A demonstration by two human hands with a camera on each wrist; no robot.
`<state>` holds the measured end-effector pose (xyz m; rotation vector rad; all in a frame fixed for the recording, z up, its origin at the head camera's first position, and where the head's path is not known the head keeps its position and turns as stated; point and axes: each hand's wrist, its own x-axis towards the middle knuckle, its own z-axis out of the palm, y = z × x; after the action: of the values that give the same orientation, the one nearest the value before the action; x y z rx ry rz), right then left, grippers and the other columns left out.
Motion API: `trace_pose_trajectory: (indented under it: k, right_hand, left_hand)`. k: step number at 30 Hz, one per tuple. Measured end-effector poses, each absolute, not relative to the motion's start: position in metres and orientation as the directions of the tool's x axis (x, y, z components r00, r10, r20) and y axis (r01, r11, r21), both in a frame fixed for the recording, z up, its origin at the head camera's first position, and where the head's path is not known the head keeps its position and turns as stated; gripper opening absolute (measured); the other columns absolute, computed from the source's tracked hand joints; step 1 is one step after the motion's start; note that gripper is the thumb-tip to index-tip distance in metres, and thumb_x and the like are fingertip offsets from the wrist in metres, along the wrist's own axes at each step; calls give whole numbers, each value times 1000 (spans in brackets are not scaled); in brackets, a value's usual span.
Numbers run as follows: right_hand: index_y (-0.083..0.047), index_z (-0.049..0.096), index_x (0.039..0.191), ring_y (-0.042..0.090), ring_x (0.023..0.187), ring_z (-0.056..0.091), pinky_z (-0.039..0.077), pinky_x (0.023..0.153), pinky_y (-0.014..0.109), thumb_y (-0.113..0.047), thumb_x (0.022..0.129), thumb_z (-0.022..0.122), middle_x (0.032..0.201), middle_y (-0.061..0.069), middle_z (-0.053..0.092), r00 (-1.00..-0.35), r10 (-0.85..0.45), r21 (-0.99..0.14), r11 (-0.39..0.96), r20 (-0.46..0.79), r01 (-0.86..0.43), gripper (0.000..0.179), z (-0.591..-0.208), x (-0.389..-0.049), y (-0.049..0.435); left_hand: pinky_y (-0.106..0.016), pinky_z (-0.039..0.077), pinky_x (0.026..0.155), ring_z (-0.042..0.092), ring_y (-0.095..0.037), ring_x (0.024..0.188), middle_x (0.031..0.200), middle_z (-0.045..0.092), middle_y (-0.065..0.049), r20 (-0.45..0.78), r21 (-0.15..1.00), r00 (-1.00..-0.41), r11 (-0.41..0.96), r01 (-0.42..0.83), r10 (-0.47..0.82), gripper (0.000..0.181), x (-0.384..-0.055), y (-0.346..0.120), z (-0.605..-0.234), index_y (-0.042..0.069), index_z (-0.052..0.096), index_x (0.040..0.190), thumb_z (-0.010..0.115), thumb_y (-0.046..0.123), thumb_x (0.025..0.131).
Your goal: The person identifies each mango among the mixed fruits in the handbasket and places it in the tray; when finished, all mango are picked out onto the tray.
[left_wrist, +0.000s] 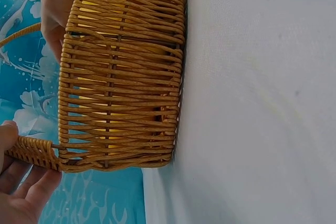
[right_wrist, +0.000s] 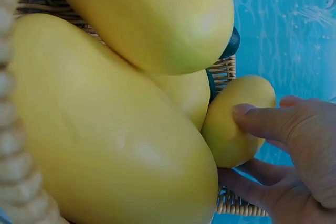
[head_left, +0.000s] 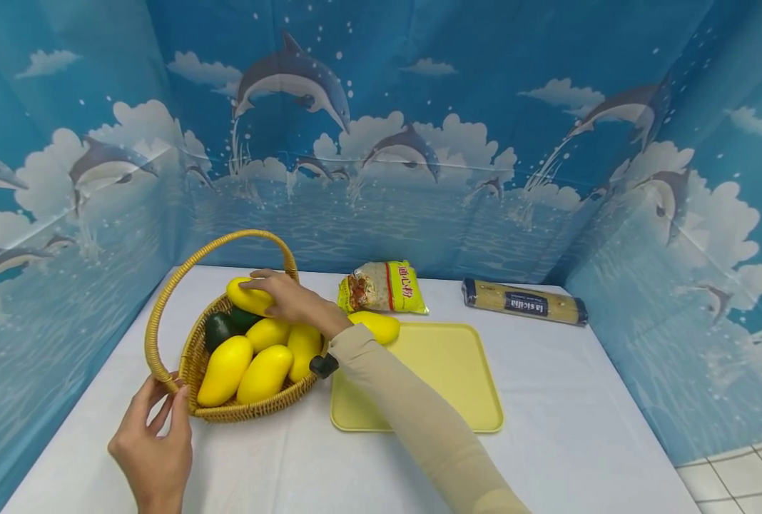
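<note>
On the left of the table stands a wicker basket (head_left: 246,412) with a tall arched handle (head_left: 154,321). My left hand (head_left: 156,442) grips the foot of that handle, thumb and fingers on either side, also visible in the left wrist view. Over the basket's far side, my right hand (head_left: 297,301) holds a yellow mango (right_wrist: 239,124) between thumb and fingers. Several other mangoes (head_left: 225,371) fill the near part of the basket. Beside them lie dark green avocado-like fruits (head_left: 219,330), partly hidden behind the yellow ones.
Right of the basket lies a pale yellow tray (head_left: 448,371), with a mango (head_left: 379,327) at its far left corner, partly behind the right forearm. Behind it sits a yellow-and-clear bag of dry food (head_left: 384,287). Farther right is a long spaghetti packet (head_left: 525,301). Dolphin-print curtains surround the table.
</note>
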<state>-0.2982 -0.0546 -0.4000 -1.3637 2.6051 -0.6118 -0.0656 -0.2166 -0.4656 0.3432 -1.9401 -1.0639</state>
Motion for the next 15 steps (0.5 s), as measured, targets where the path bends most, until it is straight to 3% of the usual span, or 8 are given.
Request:
trace_pose_trajectory:
  k: [15]
  right_hand:
    - [-3,50,159,27,152,47,41,127,26,-4,100,77,163,14,52,-545,-829,-464,438,123,-770,65,-386,-294,-36]
  left_hand:
    - [-3,53,90,58,16,111,123,77,-20,554,791,-586,592,150,-591,45,-66,-217,-466,-3,70,137,79,-8,93]
